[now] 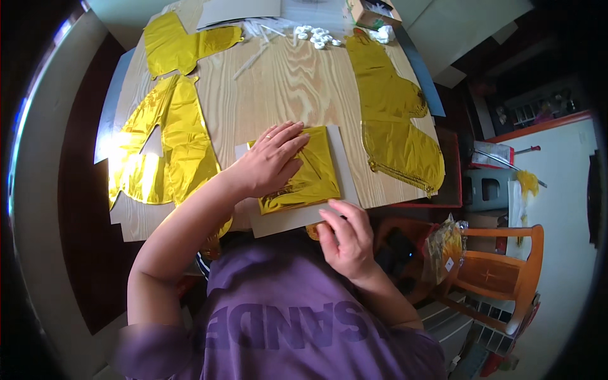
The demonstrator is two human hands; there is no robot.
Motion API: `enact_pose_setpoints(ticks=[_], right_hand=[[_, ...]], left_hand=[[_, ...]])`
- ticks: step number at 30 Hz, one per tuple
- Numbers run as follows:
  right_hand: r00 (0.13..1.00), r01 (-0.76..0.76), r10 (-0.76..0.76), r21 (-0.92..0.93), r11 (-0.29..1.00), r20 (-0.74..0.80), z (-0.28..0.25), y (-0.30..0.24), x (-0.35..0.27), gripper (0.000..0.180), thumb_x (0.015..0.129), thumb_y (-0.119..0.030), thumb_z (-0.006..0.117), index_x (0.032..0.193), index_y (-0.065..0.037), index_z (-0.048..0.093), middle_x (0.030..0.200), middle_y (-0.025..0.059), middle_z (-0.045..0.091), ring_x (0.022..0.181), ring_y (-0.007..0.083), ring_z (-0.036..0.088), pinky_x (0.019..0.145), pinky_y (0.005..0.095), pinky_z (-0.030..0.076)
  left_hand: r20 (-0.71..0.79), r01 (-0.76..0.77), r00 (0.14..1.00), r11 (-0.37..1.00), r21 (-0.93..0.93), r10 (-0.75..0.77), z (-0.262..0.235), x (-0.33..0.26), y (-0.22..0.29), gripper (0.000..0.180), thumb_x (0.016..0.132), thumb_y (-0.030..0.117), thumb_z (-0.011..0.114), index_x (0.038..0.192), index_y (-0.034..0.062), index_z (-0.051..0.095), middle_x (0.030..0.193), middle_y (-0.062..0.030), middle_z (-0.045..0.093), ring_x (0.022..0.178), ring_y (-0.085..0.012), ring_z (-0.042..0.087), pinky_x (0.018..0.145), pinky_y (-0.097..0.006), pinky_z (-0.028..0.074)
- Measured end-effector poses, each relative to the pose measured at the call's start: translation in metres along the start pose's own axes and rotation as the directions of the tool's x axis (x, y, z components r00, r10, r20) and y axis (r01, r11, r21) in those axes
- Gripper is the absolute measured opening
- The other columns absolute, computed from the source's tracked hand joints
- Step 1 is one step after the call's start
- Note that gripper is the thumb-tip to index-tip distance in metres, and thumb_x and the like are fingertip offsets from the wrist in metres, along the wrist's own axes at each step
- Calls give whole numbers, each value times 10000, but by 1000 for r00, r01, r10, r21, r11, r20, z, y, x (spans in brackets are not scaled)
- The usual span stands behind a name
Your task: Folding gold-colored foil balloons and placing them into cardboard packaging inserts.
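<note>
A gold foil sheet (320,172), folded into a flat square, lies on a pale grey board (345,158) at the table's near edge. It looks like a deflated foil balloon. My left hand (273,159) rests on it with the fingers stretched out, pressing its upper left part. Just off the near right corner of the square hovers my right hand (348,239), its fingers bent but apart and nothing seen between them. More gold foil (312,231) peeks out below the board, next to my right hand.
Flat gold foil shapes lie at the far left (171,47), near left (180,126) and right (392,88) of the wooden table (278,82). At the back are white bundles (315,37), clear straws (252,60) and a cardboard box (373,12). A wooden chair (494,272) stands at right.
</note>
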State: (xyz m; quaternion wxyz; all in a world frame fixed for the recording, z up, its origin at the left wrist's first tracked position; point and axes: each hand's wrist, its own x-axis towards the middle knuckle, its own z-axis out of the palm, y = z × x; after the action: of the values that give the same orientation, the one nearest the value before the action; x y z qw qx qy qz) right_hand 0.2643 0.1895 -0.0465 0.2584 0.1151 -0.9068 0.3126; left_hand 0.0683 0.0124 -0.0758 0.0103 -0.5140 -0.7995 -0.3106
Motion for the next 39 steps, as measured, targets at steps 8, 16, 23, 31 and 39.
enact_pose_setpoints(ticks=[8, 16, 23, 31, 39], right_hand=[[901, 122, -39, -168, 978, 432, 37, -14, 4, 616, 974, -487, 577, 1475, -140, 490, 1527, 269, 336, 1404, 500, 317, 1129, 664, 278], [861, 91, 26, -204, 975, 508, 34, -17, 6, 641, 905, -449, 675, 1481, -223, 506, 1578, 231, 299, 1448, 492, 259, 1159, 682, 194], [832, 114, 5, -179, 977, 555, 27, -9, 2, 607, 949, -479, 617, 1498, -256, 482, 1611, 223, 246, 1479, 495, 197, 1159, 717, 133], [849, 64, 25, -150, 987, 528, 26, -11, 5, 631, 954, -474, 612, 1524, -262, 443, 1592, 235, 274, 1465, 495, 234, 1160, 706, 148], [818, 119, 33, -225, 967, 574, 29, -13, 6, 676, 920, -435, 672, 1532, -300, 422, 1604, 248, 230, 1468, 517, 196, 1131, 752, 143]], left_hand=[[85, 217, 976, 942, -256, -202, -42, 2, -5, 383, 962, 97, 581, 1338, 22, 582, 1331, -192, 598, 1201, -363, 609, 992, -411, 521], [79, -215, 975, 974, 69, 209, -33, -29, 27, 447, 882, 174, 706, 1299, 44, 616, 1414, -168, 566, 1342, -342, 521, 1119, -513, 411], [95, -102, 992, 975, 197, 85, -37, -39, -7, 535, 865, 204, 717, 1355, 39, 577, 1469, -164, 529, 1365, -336, 497, 1152, -488, 371], [100, -84, 993, 980, 178, 67, -50, -40, -5, 533, 857, 226, 726, 1338, 38, 592, 1461, -157, 526, 1372, -355, 476, 1154, -512, 360], [83, -17, 997, 988, 156, 4, -50, -43, -10, 586, 850, 295, 749, 1344, 26, 582, 1438, -187, 534, 1368, -357, 479, 1151, -523, 353]])
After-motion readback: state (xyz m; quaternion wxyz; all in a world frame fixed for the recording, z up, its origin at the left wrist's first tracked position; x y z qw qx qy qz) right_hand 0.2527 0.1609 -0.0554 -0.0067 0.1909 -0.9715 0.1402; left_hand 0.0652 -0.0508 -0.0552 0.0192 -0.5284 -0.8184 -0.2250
